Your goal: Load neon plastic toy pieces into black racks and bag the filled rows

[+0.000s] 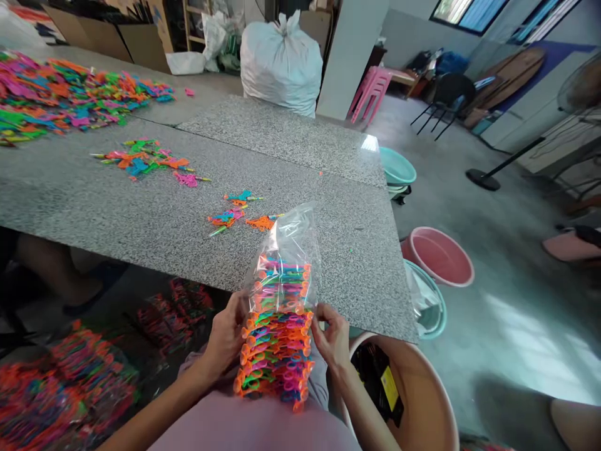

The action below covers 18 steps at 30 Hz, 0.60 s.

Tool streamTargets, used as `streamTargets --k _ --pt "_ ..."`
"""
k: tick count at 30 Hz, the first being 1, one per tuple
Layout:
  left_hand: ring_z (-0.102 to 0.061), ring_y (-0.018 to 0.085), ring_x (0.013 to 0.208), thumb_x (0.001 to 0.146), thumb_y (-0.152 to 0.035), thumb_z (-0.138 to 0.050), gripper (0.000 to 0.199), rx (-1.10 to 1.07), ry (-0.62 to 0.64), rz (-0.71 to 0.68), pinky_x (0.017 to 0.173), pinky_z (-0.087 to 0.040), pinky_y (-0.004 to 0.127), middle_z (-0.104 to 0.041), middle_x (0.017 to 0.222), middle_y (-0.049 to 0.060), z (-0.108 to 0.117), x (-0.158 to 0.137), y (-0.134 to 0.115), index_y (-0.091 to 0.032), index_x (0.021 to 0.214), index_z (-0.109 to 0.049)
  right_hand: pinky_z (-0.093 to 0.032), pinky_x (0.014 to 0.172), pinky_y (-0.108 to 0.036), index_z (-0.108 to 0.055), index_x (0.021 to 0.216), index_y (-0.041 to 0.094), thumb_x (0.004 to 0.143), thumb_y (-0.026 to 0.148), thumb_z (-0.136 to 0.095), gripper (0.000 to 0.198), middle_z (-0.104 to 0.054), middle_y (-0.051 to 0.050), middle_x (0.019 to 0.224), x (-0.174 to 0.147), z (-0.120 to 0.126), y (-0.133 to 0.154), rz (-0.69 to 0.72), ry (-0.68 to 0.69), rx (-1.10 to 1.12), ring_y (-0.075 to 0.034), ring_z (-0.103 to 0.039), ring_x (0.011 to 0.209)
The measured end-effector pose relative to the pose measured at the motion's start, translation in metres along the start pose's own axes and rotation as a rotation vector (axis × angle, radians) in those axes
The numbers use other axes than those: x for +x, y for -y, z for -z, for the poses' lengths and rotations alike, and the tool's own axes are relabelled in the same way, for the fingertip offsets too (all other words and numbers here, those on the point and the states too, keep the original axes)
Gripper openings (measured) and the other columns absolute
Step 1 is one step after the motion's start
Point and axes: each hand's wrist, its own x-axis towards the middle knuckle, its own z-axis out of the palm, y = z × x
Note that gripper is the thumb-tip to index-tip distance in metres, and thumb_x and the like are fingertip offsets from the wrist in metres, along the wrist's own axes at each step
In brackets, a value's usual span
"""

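Note:
A clear plastic bag (295,232) covers the upper part of a neat stack of small coloured plastic toys (277,351) with orange round ends. The lower part of the stack stands out of the bag, against my body. My left hand (230,329) is closed on the bag's left edge near its mouth. On the other side, my right hand (332,335) pinches the right edge at about the same height. Just beyond the bag, a few loose toys (228,216) lie on the speckled stone table (357,263).
A large heap of loose toys (70,94) covers the table's far left, with a smaller pile (145,156) nearer. A tan bin (427,394) stands by my right arm. Filled bags (89,369) lie low at left. A white sack (282,62) stands behind the table.

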Motion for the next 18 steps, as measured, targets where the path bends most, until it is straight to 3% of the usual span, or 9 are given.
streamTargets --k 2,5,7,9,11,13,16,18 --pt "-0.06 0.019 0.065 0.074 -0.038 -0.072 0.034 0.16 -0.038 -0.117 0.066 -0.048 0.027 -0.065 0.072 -0.002 0.003 -0.003 0.002 -0.024 0.104 -0.066 -0.046 0.057 -0.027 -0.066 0.071 0.023 0.082 0.034 -0.065 0.015 -0.065 -0.002 0.062 0.004 0.001 0.001 0.024 -0.102 -0.021 -0.017 -0.059 0.055" --pt "-0.052 0.016 0.055 0.083 -0.043 -0.061 0.02 0.239 0.002 -0.233 0.058 -0.041 0.025 -0.059 0.063 -0.002 0.008 -0.008 -0.003 -0.023 0.082 -0.065 -0.05 0.061 -0.029 -0.07 0.075 0.025 0.078 0.03 -0.069 0.006 -0.07 -0.003 0.068 0.006 0.009 0.005 0.192 -0.093 -0.05 -0.019 -0.065 0.061" --pt "-0.05 0.015 0.055 0.086 -0.043 -0.057 0.028 0.254 0.04 -0.276 0.058 -0.039 0.025 -0.056 0.063 0.0 0.01 -0.01 -0.013 -0.022 0.068 -0.061 -0.05 0.059 -0.03 -0.072 0.072 0.025 0.078 0.028 -0.068 0.007 -0.071 -0.003 0.067 0.007 0.017 0.011 0.261 -0.011 -0.035 -0.019 -0.065 0.059" --pt "-0.049 0.014 0.056 0.092 -0.043 -0.051 0.039 0.268 0.074 -0.26 0.057 -0.037 0.025 -0.053 0.063 0.001 0.01 -0.009 -0.025 -0.02 0.06 -0.057 -0.047 0.054 -0.029 -0.072 0.071 0.025 0.081 0.03 -0.067 0.012 -0.068 -0.002 0.062 0.009 0.023 0.017 0.219 0.039 -0.029 -0.016 -0.059 0.051" --pt "-0.043 0.013 0.052 0.095 -0.043 -0.046 0.047 0.302 0.082 -0.233 0.053 -0.033 0.024 -0.046 0.057 -0.001 0.009 -0.008 -0.032 -0.02 0.055 -0.052 -0.043 0.048 -0.028 -0.072 0.071 0.024 0.085 0.031 -0.065 0.017 -0.063 0.001 0.055 0.012 0.025 0.02 0.156 0.051 -0.064 -0.013 -0.049 0.042" --pt "-0.037 0.011 0.047 0.095 -0.041 -0.049 0.044 0.35 0.05 -0.243 0.05 -0.03 0.024 -0.04 0.051 -0.003 0.008 -0.007 -0.031 -0.02 0.058 -0.056 -0.041 0.046 -0.026 -0.071 0.072 0.024 0.088 0.03 -0.062 0.019 -0.06 0.002 0.051 0.013 0.025 0.019 0.205 0.028 -0.154 -0.012 -0.047 0.04" --pt "-0.049 0.012 0.048 0.092 -0.032 -0.06 0.017 0.375 -0.03 -0.337 0.054 -0.04 0.022 -0.055 0.056 -0.003 0.013 -0.012 -0.017 -0.022 0.084 -0.071 -0.05 0.055 -0.027 -0.072 0.082 0.024 0.088 0.02 -0.06 0.014 -0.069 -0.002 0.063 0.008 0.028 0.01 0.567 0.017 -0.317 -0.016 -0.063 0.055" --pt "-0.065 0.016 0.062 0.087 -0.024 -0.065 0.01 0.387 -0.033 -0.48 0.07 -0.052 0.024 -0.07 0.071 0.002 0.023 -0.017 -0.004 -0.023 0.093 -0.074 -0.057 0.067 -0.03 -0.072 0.093 0.025 0.087 0.014 -0.06 0.017 -0.075 -0.005 0.077 0.0 0.035 0.007 0.84 0.049 -0.392 -0.02 -0.071 0.073"
